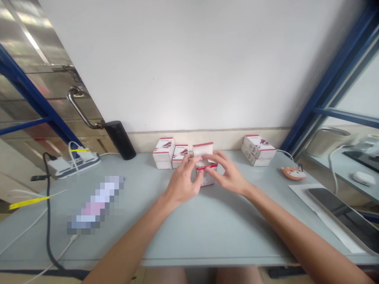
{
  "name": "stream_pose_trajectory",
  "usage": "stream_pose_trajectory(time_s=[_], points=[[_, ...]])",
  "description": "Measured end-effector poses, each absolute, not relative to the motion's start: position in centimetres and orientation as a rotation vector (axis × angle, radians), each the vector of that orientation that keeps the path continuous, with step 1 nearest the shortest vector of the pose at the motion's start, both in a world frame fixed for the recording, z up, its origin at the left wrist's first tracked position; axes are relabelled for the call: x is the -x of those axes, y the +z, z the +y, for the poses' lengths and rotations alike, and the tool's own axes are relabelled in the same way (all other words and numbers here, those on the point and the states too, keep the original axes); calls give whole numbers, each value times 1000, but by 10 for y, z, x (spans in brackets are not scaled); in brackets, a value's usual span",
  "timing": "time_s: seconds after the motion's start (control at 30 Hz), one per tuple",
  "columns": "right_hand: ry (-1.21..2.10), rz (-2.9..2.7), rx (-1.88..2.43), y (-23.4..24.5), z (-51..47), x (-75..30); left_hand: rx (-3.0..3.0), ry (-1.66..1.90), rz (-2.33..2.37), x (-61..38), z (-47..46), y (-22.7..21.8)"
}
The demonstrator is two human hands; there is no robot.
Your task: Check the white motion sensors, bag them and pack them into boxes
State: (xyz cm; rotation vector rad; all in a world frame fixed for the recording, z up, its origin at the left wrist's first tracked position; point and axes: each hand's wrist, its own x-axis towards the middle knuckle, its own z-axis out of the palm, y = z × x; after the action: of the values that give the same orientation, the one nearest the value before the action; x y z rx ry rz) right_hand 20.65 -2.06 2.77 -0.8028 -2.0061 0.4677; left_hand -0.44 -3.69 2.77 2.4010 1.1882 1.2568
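Near the middle of the worktop's [192, 228] far edge, a small white cardboard carton [206, 175] with red trim stands between both hands. The left hand [183, 180] closes its grip on the near-left side, and the right hand [230, 174] pinches the front rim. Its hinged lid [203, 149] stands open (fingers hide the contents). Matching closed cartons [164, 153] sit just behind.

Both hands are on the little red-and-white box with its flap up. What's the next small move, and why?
Probably steady the small box with the left hand and reach into its mouth with the right hand. The lid flap stands upright, the opening faces up, and both hands already grip the box. What is inside cannot be seen.
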Motion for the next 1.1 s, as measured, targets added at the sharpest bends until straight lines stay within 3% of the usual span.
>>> stream_pose_trajectory(time_s=[0.17,0.43,0.9,1.1], points=[[312,-2128,955,37,-30,-206,-2436,1298,1134,4,-41,30],[231,-1961,970,17,-23,-205,-2700,1246,1494,-2,-44,30],[260,-1991,892,21,-22,-207,-2704,1179,1647,-9,-44,23],[258,-2110,885,27,-24,-209,-2368,1441,1212,-6,-38,13]])
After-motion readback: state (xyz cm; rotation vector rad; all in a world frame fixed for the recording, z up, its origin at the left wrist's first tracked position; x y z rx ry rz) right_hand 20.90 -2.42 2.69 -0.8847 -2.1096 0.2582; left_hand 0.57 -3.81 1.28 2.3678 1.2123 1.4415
